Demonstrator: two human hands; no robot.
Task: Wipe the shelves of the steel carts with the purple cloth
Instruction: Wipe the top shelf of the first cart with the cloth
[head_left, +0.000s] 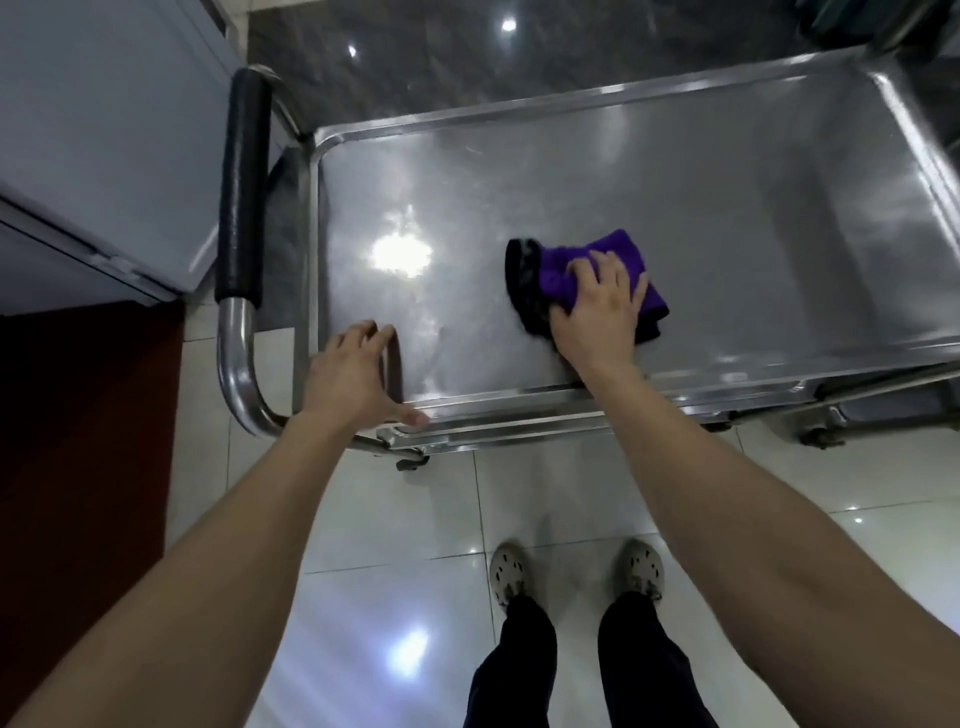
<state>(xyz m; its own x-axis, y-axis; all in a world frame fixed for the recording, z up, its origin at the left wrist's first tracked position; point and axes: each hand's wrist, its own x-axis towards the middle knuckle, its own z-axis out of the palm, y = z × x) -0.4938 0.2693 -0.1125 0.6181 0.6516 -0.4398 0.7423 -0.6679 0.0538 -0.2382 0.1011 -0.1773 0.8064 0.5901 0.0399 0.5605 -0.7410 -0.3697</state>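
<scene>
A steel cart stands before me, and its shiny top shelf (675, 171) fills the upper middle of the head view. The purple cloth (618, 260), folded with a dark edge on its left, lies near the shelf's front middle. My right hand (597, 306) presses flat on the cloth, fingers spread over it. My left hand (358, 374) rests on the shelf's front left rim, fingers apart, thumb along the rim, holding nothing.
The cart's push handle (241, 187), black-padded on a steel tube, curves down the left side. A grey cabinet (104, 135) stands to the left of it. Part of a second steel cart (883, 402) shows at the right. Glossy floor tiles and my feet lie below.
</scene>
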